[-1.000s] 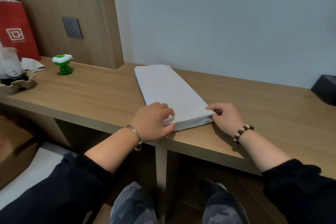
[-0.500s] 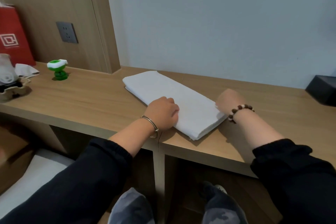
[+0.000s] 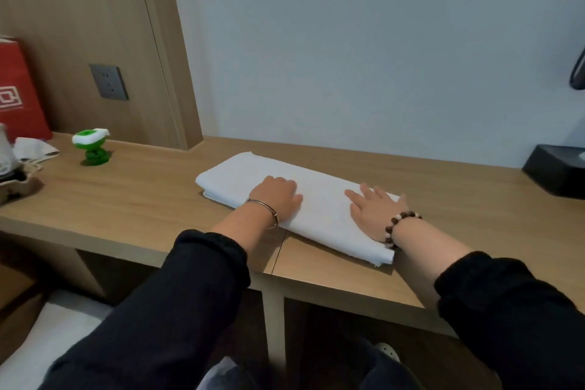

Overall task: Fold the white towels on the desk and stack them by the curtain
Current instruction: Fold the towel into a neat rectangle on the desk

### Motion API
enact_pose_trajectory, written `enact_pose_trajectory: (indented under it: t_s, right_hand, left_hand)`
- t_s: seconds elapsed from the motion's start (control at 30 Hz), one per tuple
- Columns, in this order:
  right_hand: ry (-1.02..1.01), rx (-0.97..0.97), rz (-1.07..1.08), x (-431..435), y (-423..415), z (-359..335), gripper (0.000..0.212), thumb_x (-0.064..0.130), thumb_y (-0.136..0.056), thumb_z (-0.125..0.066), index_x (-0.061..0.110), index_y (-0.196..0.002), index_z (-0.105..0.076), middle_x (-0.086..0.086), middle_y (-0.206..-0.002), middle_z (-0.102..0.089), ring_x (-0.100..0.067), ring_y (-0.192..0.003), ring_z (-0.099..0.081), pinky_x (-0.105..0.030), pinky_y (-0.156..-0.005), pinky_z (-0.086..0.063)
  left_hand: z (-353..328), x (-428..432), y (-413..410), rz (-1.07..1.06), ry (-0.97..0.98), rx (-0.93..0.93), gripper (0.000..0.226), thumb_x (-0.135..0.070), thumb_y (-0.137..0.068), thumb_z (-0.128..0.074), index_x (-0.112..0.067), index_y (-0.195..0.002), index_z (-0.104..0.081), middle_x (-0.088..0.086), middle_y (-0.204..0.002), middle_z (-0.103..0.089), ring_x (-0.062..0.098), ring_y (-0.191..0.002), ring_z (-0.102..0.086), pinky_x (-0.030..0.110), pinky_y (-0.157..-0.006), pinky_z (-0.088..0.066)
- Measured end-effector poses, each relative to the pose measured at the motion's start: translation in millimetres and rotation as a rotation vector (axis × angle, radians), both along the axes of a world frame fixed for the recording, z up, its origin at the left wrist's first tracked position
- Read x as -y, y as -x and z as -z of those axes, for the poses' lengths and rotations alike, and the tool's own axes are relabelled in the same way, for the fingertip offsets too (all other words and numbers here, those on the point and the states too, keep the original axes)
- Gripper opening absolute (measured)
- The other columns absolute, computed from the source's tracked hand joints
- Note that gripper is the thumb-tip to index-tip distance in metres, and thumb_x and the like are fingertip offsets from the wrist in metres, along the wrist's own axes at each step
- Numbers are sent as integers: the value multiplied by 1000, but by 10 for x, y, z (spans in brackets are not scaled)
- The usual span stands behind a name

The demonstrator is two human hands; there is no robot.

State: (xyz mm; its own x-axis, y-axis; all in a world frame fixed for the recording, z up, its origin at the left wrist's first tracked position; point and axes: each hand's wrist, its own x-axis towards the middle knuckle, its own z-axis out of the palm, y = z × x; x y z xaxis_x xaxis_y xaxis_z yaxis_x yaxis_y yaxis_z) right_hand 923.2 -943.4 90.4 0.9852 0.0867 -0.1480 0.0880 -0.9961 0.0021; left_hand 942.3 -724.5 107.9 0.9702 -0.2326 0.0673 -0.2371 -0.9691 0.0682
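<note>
White towel (image 3: 319, 209), folded into long strip, lay slantwise on bench (image 3: 126, 199), right end near front edge. Left hand (image 3: 277, 199) rested palm-down on left-middle of towel; right hand (image 3: 373, 215) lay flat on right part, fingers spread. Neither hand gripped cloth. Step judged: pressing strip smooth ahead of further fold. Next move likely called for pinching one end, carrying it over to other with edges aligned, then shifting bundle toward curtain, which was out of view.
</note>
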Motion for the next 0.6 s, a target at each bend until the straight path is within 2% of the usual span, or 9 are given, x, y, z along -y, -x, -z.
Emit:
enact_pose_trajectory:
  t_s: [0.07, 0.17, 0.23, 0.27, 0.33, 0.4, 0.47, 0.6]
  right_hand:
    - [155, 17, 69, 144, -127, -125, 52, 43, -100, -5, 37, -151, 1, 3, -161, 5, -26, -147, 4, -64, -112, 0]
    - [424, 35, 189, 190, -258, -307, 56, 39, -100, -19, 29, -152, -5, -3, -161, 4, -31, -147, 5, -65, -111, 4]
    - [357, 43, 159, 69, -316, -358, 54, 31, -99, -27, 22, -152, -16, -6, -161, -1, -31, -147, 1, -65, -111, 0]
    - [231, 49, 105, -23, -333, -344, 51, 26, -99, -29, 19, -149, -24, -6, -160, -8, -29, -146, -5, -64, -112, -5]
    - [-33, 76, -2, -211, -313, -239, 44, 24, -101, -27, 17, -143, -33, -4, -156, -21, -25, -143, -16, -59, -113, -13]
    - [-103, 69, -94, -356, -263, -75, 48, 30, -102, -19, 21, -149, -25, 0, -159, -15, -21, -145, -12, -53, -115, -10]
    - [-119, 53, -104, -367, -270, 43, 51, 35, -102, -12, 27, -152, -15, 4, -161, -5, -18, -147, -4, -51, -116, -3]
    - [-100, 53, -24, -216, -328, 89, 55, 48, -99, -9, 33, -152, -8, 7, -161, 1, -19, -147, 1, -52, -115, 1]
  left_hand:
    - [-7, 72, 18, -2, -58, 58, 34, -30, -96, -35, -10, -113, -55, 12, -117, -61, 31, -109, -52, 33, -81, -37]
    - [-33, 282, 145, 76, -53, 147, 28, -27, -90, -41, -12, -100, -63, 11, -104, -66, 31, -98, -59, 31, -71, -36]
    - [-16, 344, 192, 89, 68, 164, 23, -24, -88, -43, -13, -87, -64, 10, -95, -66, 31, -93, -60, 30, -65, -37]
    - [15, 342, 207, 80, 113, 163, 23, -23, -88, -43, -13, -90, -64, 10, -99, -65, 31, -97, -58, 31, -68, -40]
    - [129, 313, 216, 82, 93, 120, 33, -24, -93, -37, -16, -117, -57, 10, -124, -55, 29, -118, -46, 39, -91, -40]
    - [236, 266, 208, 63, 41, 12, 47, -32, -97, -27, -21, -142, -34, 6, -150, -31, 26, -138, -25, 50, -110, -21]
    - [282, 210, 180, 12, 43, -45, 55, -42, -98, -21, -25, -150, -18, 2, -159, -14, 23, -146, -9, 53, -114, -6]
    - [292, -12, 188, -143, 55, -70, 63, -55, -95, -14, -28, -152, -10, -1, -160, -4, 25, -147, 1, 52, -115, 3]
